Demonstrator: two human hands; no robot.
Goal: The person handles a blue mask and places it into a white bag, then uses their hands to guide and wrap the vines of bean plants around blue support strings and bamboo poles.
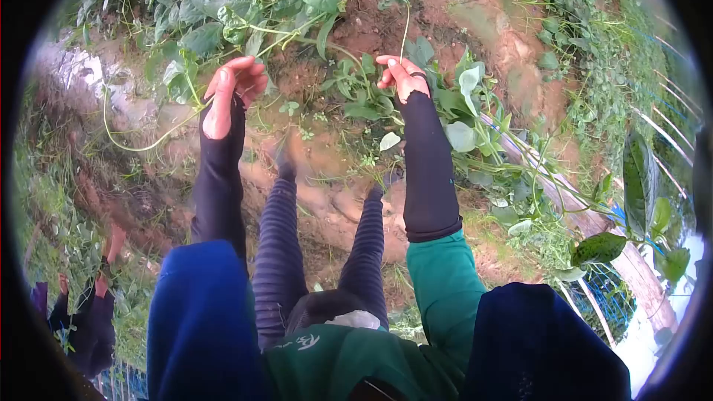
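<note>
My right hand (405,79) is closed in a pinch on a thin vine stem (406,30), which rises from the fingertips toward the leaves above. A dark ring-like band circles one finger. My left hand (236,87) is raised beside the leafy vine (278,33), its fingers loosely bent and apart from the thumb. A long, thin green stem or pod (141,148) curves out to the left and meets the outer edge of that hand; whether it is held cannot be made out. Dark sleeves cover both forearms.
Bare reddish soil (512,52) with small weeds lies around my feet. At right, a wooden pole (627,275) leans near blue netting (605,293), thin sticks and more vines. Another person (93,319) is at the lower left among plants.
</note>
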